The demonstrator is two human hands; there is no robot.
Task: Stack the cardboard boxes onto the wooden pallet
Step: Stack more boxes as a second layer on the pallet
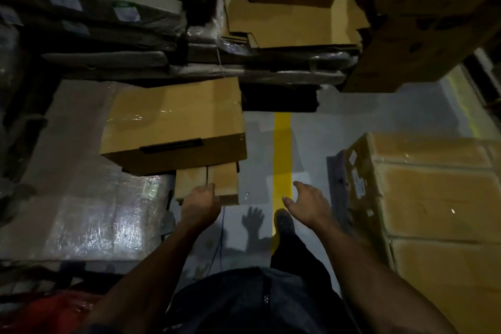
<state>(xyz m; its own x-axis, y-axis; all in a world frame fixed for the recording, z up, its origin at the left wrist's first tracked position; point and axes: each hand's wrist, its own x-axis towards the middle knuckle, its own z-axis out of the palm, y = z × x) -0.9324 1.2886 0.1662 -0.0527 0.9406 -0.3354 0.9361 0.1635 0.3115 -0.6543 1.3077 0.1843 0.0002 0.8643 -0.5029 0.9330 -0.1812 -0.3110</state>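
Fingers of the left hand [200, 200] are curled over the near edge of a small flat cardboard piece [208, 184], which is gripped low beside a plastic-wrapped stack [81, 198] with a crinkled, glossy surface. A rectangular cardboard box [176, 122] with smooth brown faces is seen resting on that wrapped stack, just above the hand. A yellow floor line [282, 149] is crossed by the right hand [307, 205], held out with fingers spread and nothing grasped. Large taped cartons [433, 198] are stacked at right.
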